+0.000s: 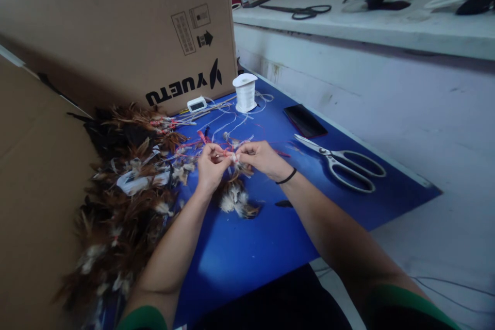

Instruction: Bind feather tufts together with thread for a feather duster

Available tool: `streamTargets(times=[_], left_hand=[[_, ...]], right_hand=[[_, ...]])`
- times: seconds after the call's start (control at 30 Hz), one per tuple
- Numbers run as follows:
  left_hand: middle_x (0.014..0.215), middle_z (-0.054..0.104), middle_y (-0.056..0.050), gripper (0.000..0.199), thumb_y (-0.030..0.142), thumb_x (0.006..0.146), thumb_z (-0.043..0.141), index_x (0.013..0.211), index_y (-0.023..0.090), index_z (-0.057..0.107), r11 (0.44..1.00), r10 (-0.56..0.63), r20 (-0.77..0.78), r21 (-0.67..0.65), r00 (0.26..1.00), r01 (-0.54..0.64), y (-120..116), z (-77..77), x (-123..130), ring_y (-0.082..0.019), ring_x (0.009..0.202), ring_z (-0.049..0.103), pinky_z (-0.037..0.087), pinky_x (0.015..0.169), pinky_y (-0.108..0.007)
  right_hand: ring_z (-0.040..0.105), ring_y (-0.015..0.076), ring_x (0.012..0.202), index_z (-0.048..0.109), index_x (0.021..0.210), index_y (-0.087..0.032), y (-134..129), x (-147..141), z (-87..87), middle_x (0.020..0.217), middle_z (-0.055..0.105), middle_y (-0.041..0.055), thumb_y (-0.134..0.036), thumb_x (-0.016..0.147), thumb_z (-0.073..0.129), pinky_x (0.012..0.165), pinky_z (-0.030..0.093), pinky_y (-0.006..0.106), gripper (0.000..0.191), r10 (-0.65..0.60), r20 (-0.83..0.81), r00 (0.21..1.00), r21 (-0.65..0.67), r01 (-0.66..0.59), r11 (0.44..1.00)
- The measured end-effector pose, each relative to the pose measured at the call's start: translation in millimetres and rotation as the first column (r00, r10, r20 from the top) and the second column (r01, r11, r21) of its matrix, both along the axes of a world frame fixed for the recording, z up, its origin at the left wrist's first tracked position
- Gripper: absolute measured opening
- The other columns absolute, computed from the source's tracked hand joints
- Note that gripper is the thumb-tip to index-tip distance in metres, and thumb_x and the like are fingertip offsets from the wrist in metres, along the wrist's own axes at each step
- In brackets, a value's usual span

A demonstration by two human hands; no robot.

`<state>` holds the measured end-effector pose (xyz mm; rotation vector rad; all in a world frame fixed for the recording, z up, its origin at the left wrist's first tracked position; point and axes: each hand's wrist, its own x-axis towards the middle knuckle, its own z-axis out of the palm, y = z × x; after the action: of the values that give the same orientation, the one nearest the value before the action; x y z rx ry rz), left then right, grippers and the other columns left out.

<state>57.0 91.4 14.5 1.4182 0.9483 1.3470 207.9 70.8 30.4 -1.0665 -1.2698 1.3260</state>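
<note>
My left hand (212, 164) and my right hand (263, 159) meet over the middle of the blue table (247, 247). Their fingers pinch a small feather bundle (243, 167) bound with pink and white ties. Brown and pale feathers hang below the fingertips. Just under the hands, a tuft of white and brown feathers (234, 198) lies on the table. Pink and white ribbon strips (228, 126) are strewn behind the hands. A white ribbon spool (245, 94) stands upright farther back. On the left is a big pile of brown feather bundles (131, 216).
Large silver scissors (350, 165) lie open at the right, near a dark phone (305, 120). A small white device (197, 104) sits by the cardboard box (116, 36). Black scissors (305, 11) rest on the white ledge (425, 31).
</note>
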Motion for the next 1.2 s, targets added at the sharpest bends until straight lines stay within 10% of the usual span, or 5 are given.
streamTargets(times=[0.73, 1.2], left_hand=[[0.063, 0.063, 0.003, 0.047, 0.027, 0.050, 0.083, 0.078, 0.017, 0.045, 0.982, 0.016, 0.201, -0.190, 0.979, 0.023, -0.1, 1.4, 2.9, -0.013, 0.057, 0.063, 0.055, 0.059, -0.028], [0.060, 0.060, 0.004, 0.047, 0.027, 0.050, 0.083, 0.075, 0.018, 0.044, 0.987, 0.048, 0.235, -0.162, 0.971, -0.010, 1.9, 1.3, 2.5, -0.014, 0.056, 0.063, 0.055, 0.058, -0.030]], right_hand=[[0.046, 0.0078, 0.052, 0.058, 0.065, -0.015, 2.4, 3.1, -5.9, 0.057, 0.055, -0.0026, -0.023, 0.071, 0.055, 0.052, 0.036, 0.020, 0.011, -0.232, 0.370, 0.900, 0.350, 0.096, 0.932], [0.049, 0.0079, 0.052, 0.058, 0.064, -0.015, -0.8, 4.8, 1.3, 0.058, 0.057, -0.0024, -0.019, 0.068, 0.053, 0.053, 0.038, 0.021, 0.007, -0.293, 0.356, 0.887, 0.353, 0.162, 0.921]])
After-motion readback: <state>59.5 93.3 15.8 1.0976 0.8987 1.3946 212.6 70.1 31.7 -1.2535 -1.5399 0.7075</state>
